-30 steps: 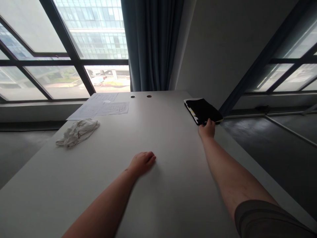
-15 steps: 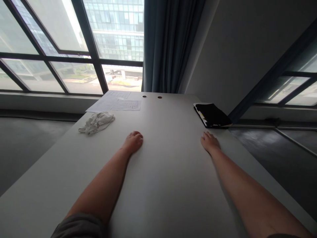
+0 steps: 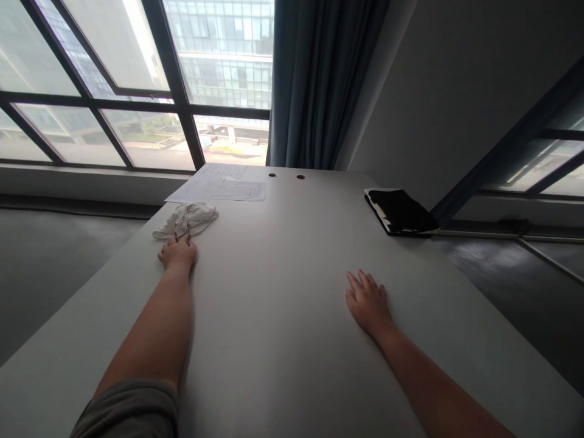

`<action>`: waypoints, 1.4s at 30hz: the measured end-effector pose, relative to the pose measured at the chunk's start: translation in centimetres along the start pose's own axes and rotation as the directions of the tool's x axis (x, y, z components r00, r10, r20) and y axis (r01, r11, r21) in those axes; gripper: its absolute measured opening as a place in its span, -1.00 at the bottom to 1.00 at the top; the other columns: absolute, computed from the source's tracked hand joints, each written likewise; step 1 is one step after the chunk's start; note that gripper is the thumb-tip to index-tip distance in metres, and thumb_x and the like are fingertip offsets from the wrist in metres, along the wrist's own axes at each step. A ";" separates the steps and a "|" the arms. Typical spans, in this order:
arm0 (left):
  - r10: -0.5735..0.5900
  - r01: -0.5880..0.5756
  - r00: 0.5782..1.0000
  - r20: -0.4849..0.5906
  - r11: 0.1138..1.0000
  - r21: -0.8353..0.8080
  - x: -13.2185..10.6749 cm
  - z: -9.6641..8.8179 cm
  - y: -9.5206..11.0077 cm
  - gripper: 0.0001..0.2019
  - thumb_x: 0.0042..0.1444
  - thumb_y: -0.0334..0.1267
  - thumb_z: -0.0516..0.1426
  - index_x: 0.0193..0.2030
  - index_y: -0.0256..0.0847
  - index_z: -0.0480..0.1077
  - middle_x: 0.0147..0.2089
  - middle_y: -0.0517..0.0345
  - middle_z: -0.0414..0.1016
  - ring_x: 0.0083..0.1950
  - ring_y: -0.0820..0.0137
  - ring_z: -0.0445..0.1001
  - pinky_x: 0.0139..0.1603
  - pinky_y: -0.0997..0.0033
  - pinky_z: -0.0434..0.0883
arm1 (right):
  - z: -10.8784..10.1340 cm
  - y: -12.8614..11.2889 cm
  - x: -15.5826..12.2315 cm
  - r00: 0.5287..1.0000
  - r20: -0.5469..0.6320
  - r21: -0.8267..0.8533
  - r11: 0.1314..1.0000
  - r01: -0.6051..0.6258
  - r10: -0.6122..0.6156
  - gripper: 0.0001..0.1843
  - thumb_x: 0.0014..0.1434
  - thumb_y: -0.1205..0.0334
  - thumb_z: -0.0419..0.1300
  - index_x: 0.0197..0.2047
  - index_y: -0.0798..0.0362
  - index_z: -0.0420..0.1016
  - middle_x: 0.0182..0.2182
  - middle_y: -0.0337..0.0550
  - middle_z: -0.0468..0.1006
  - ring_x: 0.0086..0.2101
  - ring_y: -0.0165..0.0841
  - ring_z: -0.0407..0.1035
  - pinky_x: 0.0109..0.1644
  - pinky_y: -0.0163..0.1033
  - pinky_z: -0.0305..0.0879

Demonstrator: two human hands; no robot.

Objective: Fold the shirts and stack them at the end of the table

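A crumpled white cloth (image 3: pixel 194 218) lies near the left edge of the white table (image 3: pixel 283 292). At its near edge is my left hand (image 3: pixel 177 252), palm down with fingers apart. The fingertips meet the lower fold of the cloth, and no firm grip shows. My right hand (image 3: pixel 368 304) rests over the right half of the tabletop, fingers spread and holding nothing. Beyond it sits a flat black item (image 3: pixel 401 210) with a pale, partly yellow edge, at the table's right side; its kind is not clear.
Printed paper sheets (image 3: pixel 239 190) lie at the far left of the table, behind the cloth. Two round cable holes (image 3: pixel 300 177) are cut near the far edge. A blue curtain (image 3: pixel 314 85) and a large window (image 3: pixel 228 67) stand beyond.
My left hand has moved left and slightly forward to the cloth's near edge. My right hand has drawn back towards me and inward, its fingers spreading. The view has shifted slightly.
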State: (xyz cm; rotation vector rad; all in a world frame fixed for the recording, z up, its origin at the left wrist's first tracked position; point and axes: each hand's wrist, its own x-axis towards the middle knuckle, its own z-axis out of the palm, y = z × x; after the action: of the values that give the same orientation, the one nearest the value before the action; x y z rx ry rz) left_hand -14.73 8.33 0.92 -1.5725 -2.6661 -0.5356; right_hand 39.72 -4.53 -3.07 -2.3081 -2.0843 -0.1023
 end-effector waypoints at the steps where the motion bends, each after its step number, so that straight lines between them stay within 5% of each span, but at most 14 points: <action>1: -0.022 0.022 1.000 0.000 1.000 -0.002 0.2 0.1 -0.1 -0.56 0.39 -0.19 0.00 0.33 -0.18 0.41 0.43 -0.16 0.31 0.36 0.03 0.35 0.36 -0.09 0.33 | -0.4 -1.0 -0.2 1.000 0.008 0.005 1.000 0.023 -0.023 -0.38 0.45 0.16 -0.11 0.51 -0.02 0.24 0.49 0.05 0.13 0.44 0.02 0.01 0.45 0.33 -0.04; 7: 0.070 -0.069 0.993 0.096 0.998 -0.014 -0.5 1.0 1.3 -0.49 0.36 -0.15 -0.07 0.36 -0.10 0.42 0.51 -0.04 0.24 0.47 0.05 0.25 0.50 -0.10 0.17 | -1.6 -2.9 -0.3 1.000 -0.002 0.063 0.998 0.030 -0.030 -0.42 0.42 0.20 -0.04 0.47 -0.08 0.31 0.46 0.03 0.18 0.43 -0.03 0.02 0.45 0.34 -0.05; 13: 0.378 -0.378 0.902 0.211 0.925 -0.041 -4.3 1.8 8.7 -0.54 0.36 -0.16 -0.02 0.32 -0.05 0.45 0.45 -0.01 0.33 0.40 0.14 0.38 0.43 0.11 0.31 | -1.5 -3.1 0.2 0.999 -0.044 0.204 0.979 0.029 -0.020 -0.46 0.36 0.22 0.07 0.38 -0.02 0.40 0.40 0.11 0.26 0.38 -0.02 0.11 0.44 0.38 -0.08; 20: 0.737 -0.704 0.649 0.187 0.675 -0.220 -13.6 2.4 18.2 -0.63 0.34 -0.19 0.07 0.21 -0.03 0.52 0.26 0.05 0.55 0.24 0.21 0.52 0.31 0.28 0.42 | -0.4 -6.3 1.8 0.956 -0.270 0.438 0.869 0.231 -0.119 -0.46 0.25 0.30 0.14 0.30 0.00 0.41 0.28 0.13 0.37 0.30 -0.02 0.22 0.43 0.34 0.02; 24: 0.881 -0.780 0.448 0.150 0.467 -0.417 -18.0 2.4 20.1 -0.61 0.39 -0.18 0.01 0.27 0.01 0.46 0.07 0.10 0.66 0.04 0.27 0.62 0.15 0.31 0.51 | -0.4 -7.1 2.9 0.910 -0.384 0.555 0.749 0.361 -0.154 -0.42 0.24 0.32 0.14 0.33 0.08 0.37 0.29 0.16 0.31 0.32 -0.08 0.19 0.44 0.10 0.16; 26: 0.913 -0.781 0.382 0.141 0.400 -0.479 -18.4 2.4 19.7 -0.64 0.39 -0.18 0.02 0.23 0.01 0.49 0.04 0.11 0.67 0.02 0.30 0.63 0.14 0.32 0.51 | -0.7 -6.9 2.9 0.903 -0.387 0.572 0.719 0.395 -0.189 -0.43 0.26 0.29 0.15 0.34 0.08 0.36 0.30 0.15 0.28 0.32 -0.08 0.19 0.44 0.08 0.17; 28: 0.902 -0.778 0.418 0.111 0.418 -0.468 -17.6 2.6 18.8 -0.66 0.37 -0.21 0.05 0.18 -0.01 0.51 0.11 0.09 0.63 0.11 0.29 0.59 0.25 0.27 0.47 | -1.0 -6.5 2.6 0.897 -0.360 0.556 0.712 0.428 -0.257 -0.42 0.27 0.23 0.20 0.35 0.07 0.37 0.31 0.14 0.28 0.31 -0.06 0.19 0.43 0.09 0.17; 32: 0.788 -0.720 0.603 0.128 0.606 -0.338 -14.7 3.5 17.2 -0.45 0.26 -0.13 0.20 0.39 -0.07 0.34 0.46 -0.04 0.32 0.47 0.11 0.29 0.48 0.00 0.29 | -1.8 -6.3 1.9 0.868 -0.307 0.477 0.726 0.496 -0.391 -0.29 0.20 0.16 0.34 0.39 0.04 0.35 0.26 0.12 0.36 0.25 0.00 0.22 0.41 0.13 0.15; 35: 0.764 -0.713 0.608 0.217 0.645 -0.274 -13.6 4.0 16.7 -0.39 0.29 -0.03 0.18 0.45 -0.03 0.26 0.53 0.00 0.21 0.56 0.09 0.13 0.54 -0.05 0.19 | -2.3 -6.5 1.8 0.864 -0.304 0.458 0.734 0.502 -0.401 -0.34 0.17 0.23 0.35 0.34 0.03 0.40 0.15 0.06 0.47 0.18 -0.03 0.29 0.36 0.10 0.18; 42: 0.719 -0.680 0.650 0.247 0.695 -0.234 -14.2 3.6 17.2 -0.47 0.34 -0.04 0.10 0.42 0.01 0.27 0.53 0.07 0.23 0.56 0.17 0.14 0.59 -0.10 0.05 | -3.3 -6.7 1.3 0.863 -0.333 0.516 0.693 0.504 -0.381 -0.72 0.16 0.39 0.26 -0.04 0.02 0.58 -0.12 -0.09 0.64 -0.04 -0.16 0.45 0.16 -0.07 0.21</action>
State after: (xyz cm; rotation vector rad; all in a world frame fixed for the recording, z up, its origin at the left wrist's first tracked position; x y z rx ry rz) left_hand 7.62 4.86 0.12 -2.7200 -1.9026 -0.4182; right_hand 33.12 -2.78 0.19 -1.3481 -2.1232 0.2615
